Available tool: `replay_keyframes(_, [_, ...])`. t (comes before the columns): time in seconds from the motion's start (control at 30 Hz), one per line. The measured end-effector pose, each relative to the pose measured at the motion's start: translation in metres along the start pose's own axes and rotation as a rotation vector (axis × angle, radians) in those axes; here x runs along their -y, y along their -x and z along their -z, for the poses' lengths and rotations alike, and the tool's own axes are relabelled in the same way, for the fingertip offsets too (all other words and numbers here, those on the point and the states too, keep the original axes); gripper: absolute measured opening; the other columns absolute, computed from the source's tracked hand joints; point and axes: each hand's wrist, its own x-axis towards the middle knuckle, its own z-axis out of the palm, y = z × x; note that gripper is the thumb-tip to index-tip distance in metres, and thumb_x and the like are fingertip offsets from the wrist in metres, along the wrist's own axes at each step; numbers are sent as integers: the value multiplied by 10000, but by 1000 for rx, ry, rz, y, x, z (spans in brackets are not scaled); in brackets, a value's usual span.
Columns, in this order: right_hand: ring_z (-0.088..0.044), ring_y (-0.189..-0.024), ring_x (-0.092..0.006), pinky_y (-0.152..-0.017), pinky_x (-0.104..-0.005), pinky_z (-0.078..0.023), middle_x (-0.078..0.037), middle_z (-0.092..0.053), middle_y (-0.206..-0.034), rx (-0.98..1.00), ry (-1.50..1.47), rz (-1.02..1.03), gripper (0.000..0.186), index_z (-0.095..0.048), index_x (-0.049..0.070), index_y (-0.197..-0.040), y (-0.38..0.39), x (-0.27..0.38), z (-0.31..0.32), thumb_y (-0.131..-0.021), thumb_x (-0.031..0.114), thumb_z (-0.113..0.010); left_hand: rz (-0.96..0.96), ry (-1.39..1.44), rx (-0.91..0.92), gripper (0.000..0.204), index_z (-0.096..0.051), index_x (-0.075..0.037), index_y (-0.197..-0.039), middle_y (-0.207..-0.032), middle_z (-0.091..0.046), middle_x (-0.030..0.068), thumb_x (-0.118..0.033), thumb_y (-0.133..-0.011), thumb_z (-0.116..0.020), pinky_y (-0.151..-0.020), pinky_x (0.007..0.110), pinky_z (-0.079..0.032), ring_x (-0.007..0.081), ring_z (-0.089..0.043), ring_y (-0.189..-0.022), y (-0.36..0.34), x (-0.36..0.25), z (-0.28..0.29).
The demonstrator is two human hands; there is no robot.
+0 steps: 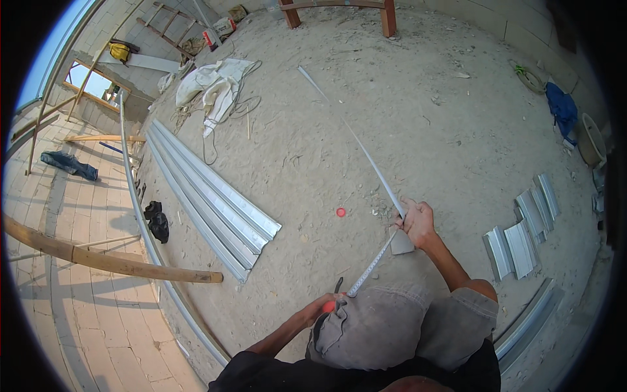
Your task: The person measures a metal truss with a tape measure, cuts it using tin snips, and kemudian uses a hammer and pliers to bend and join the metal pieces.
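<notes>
My left hand is closed on a red tape measure beside my knee, with a dark tool handle showing there. The pale tape blade runs up from it to my right hand, whose fingers are closed round it. Beyond that hand the blade stretches far across the dusty ground toward the back. A small flat grey piece lies just below my right hand. A red round object is on the ground left of it.
Long metal profiles lie left, shorter pieces right. A bamboo pole and a long metal bar edge the tiled floor. White sacks with cords, a wooden stand and a blue cloth are farther back.
</notes>
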Motion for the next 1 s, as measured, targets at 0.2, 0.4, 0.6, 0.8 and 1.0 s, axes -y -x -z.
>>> replay_keyframes(0.2, [-404, -495, -123, -418, -269, -326, -83, -528, -797, -210, -51, 205, 643, -330, 36, -1378, 12, 83, 32, -816, 349, -356, 196, -239, -111, 595, -511, -68, -1300, -1287, -535, 74, -492, -883, -538, -978, 320, -395, 179, -539, -1126, 38, 25, 33])
replay_keyframes(0.4, [-348, -438, -75, -325, -214, -241, -46, -516, -744, -310, 143, 303, 529, -423, 66, -1292, 33, 102, 46, -837, 334, -409, 244, -318, -47, 601, -519, -72, -1298, -1258, -558, 67, -504, -880, -541, -953, 318, -408, 173, -546, -1109, 45, 44, 28])
replay_keyframes(0.6, [-340, -435, -65, -345, -218, -239, -4, -507, -715, -478, 410, 238, 410, -542, 133, -1159, 51, 101, 61, -797, 309, -465, 255, -346, -115, 608, -523, -71, -1293, -1242, -569, 62, -512, -875, -543, -944, 322, -414, 170, -550, -1100, 34, 54, 38])
replay_keyframes(0.8, [-362, -446, -73, -368, -229, -242, 4, -498, -656, -421, 949, 325, 420, -573, 115, -1115, 46, 88, 113, -726, 239, -473, 190, -418, -246, 616, -527, -70, -1289, -1226, -580, 57, -520, -869, -545, -934, 326, -420, 167, -555, -1090, 14, 74, 55])
replay_keyframes(1.0, [-310, -405, -70, -355, -238, -234, 10, -445, -597, -220, 699, 114, 483, -549, 97, -1164, 66, 71, 62, -704, 204, -446, 204, -463, -314, 628, -537, -81, -1280, -1192, -600, 43, -543, -854, -549, -900, 326, -436, 157, -565, -1065, 21, 25, 22])
